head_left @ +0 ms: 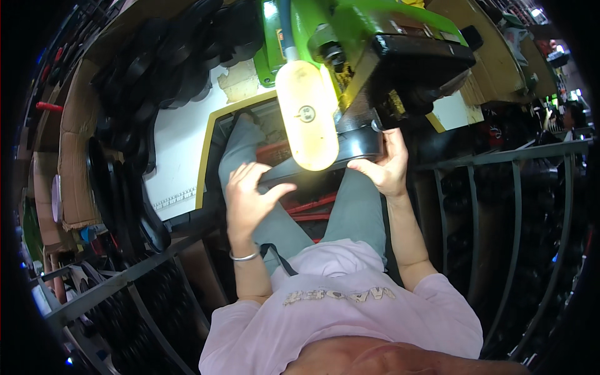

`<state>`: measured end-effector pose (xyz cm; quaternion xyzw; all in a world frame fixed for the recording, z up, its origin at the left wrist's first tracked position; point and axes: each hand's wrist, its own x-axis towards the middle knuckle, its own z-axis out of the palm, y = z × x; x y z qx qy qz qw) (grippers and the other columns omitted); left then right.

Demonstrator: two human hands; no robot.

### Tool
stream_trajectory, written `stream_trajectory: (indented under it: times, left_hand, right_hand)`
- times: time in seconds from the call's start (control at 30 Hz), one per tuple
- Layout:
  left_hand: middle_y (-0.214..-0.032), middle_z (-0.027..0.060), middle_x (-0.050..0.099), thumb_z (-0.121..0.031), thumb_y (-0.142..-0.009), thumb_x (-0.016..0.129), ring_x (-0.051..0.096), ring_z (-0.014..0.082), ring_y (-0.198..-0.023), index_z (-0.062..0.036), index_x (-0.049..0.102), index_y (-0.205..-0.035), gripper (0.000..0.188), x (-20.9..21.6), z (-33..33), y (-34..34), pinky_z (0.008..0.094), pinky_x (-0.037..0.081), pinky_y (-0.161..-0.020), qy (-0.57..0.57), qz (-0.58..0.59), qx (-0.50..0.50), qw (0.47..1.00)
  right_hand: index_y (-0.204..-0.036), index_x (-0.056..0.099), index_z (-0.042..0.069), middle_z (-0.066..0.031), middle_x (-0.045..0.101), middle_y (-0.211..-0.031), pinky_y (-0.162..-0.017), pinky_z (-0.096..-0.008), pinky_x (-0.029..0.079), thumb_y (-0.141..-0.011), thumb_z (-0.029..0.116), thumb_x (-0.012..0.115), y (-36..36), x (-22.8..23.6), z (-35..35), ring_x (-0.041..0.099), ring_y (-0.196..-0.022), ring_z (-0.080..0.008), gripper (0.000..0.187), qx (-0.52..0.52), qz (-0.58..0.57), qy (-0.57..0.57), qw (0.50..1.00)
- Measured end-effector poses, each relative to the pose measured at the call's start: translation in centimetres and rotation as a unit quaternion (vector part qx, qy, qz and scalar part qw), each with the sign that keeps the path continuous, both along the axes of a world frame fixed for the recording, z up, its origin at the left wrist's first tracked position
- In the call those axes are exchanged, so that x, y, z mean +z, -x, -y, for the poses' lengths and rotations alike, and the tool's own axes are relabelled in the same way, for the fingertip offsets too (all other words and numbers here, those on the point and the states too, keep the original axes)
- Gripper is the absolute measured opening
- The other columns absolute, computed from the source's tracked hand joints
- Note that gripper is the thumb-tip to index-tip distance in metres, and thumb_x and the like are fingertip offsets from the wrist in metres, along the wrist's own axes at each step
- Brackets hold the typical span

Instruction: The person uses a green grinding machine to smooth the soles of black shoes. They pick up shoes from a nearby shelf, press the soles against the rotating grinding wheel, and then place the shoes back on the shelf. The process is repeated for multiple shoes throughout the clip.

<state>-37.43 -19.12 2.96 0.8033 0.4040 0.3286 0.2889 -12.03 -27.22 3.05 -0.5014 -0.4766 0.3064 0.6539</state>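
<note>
A long black shoe sole (359,145) is held crosswise below the head of a green machine (362,37). At its right end my right hand (390,165) is closed, thumb on the near side and fingers at the far edge. My left hand (247,197) is at the other end, its fingers bent over the sole and its thumb stretched out to the right. A lit yellowish oval lamp (306,115) hides the middle of the sole. The machine's dark working part (400,75) stands just beyond my right hand.
Many black soles (169,56) are heaped in a cardboard box (78,156) at the far left, and several more (119,194) lean beside the white tabletop (172,156) with its yellow-edged cutout. Metal racks (512,187) holding dark pieces flank me on both sides.
</note>
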Motion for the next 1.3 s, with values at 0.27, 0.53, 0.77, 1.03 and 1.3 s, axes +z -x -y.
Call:
stream_trajectory:
  times: [0.27, 0.53, 0.77, 1.03, 1.3]
  left_hand:
    - [-0.071, 0.0051, 0.062, -0.034, -0.055, 0.094, 0.056, 0.0249, -0.063, -0.0049, 0.064, -0.078, 0.047, 1.6, 1.8, -8.7, 0.0363, 0.048, -0.069, -0.151, 0.102, 0.096, 0.979]
    - [-0.064, 0.0049, 0.06, -0.032, -0.053, 0.095, 0.051, 0.0203, -0.055, -0.0021, 0.065, -0.072, 0.046, 1.3, 0.7, -7.1, 0.0311, 0.046, -0.06, -0.028, 0.098, 0.091, 0.991]
    - [-0.077, 0.0105, 0.067, -0.034, -0.049, 0.095, 0.059, 0.0269, -0.071, -0.0013, 0.067, -0.08, 0.053, 2.0, 0.1, -3.6, 0.0369, 0.049, -0.069, -0.115, 0.021, 0.093, 0.989]
    - [-0.059, 0.0039, 0.055, -0.046, -0.058, 0.089, 0.052, 0.0249, -0.053, -0.0085, 0.06, -0.069, 0.049, 1.4, -0.1, -8.8, 0.0365, 0.042, -0.058, -0.133, 0.098, 0.067, 0.984]
    - [-0.067, 0.0067, 0.065, -0.029, -0.06, 0.09, 0.061, 0.0231, -0.058, -0.005, 0.061, -0.07, 0.039, 1.4, -0.7, -7.3, 0.0305, 0.048, -0.058, 0.075, 0.202, 0.026, 0.976]
  right_hand:
    - [-0.119, 0.047, -0.001, -0.0084, 0.059, -0.101, -0.065, -0.0226, 0.051, -0.066, -0.005, 0.082, -6.0, 0.7, 1.4, 0.06, -0.082, -0.0124, 0.063, -0.058, -0.073, -0.03, 0.995]
    - [-0.119, 0.047, -0.001, -0.009, 0.06, -0.097, -0.056, -0.0214, 0.05, -0.067, 0.0, 0.084, -4.8, 1.8, 0.6, 0.06, -0.073, -0.0111, 0.064, -0.029, -0.078, -0.004, 0.997]
    - [-0.114, 0.049, -0.001, -0.0071, 0.062, -0.098, -0.08, -0.0264, 0.051, -0.067, 0.004, 0.087, -2.5, 1.4, 1.0, 0.061, -0.089, -0.0129, 0.061, -0.006, -0.027, -0.011, 1.0]
    - [-0.122, 0.049, -0.004, -0.0085, 0.06, -0.102, -0.05, -0.0192, 0.049, -0.071, 0.008, 0.084, -6.6, 2.1, 1.2, 0.061, -0.079, -0.012, 0.064, -0.064, -0.093, -0.001, 0.994]
    - [-0.118, 0.049, -0.005, -0.0096, 0.061, -0.1, -0.05, -0.0197, 0.049, -0.07, 0.008, 0.084, -5.4, 3.9, -0.4, 0.062, -0.078, -0.0122, 0.062, -0.003, -0.096, 0.015, 0.995]
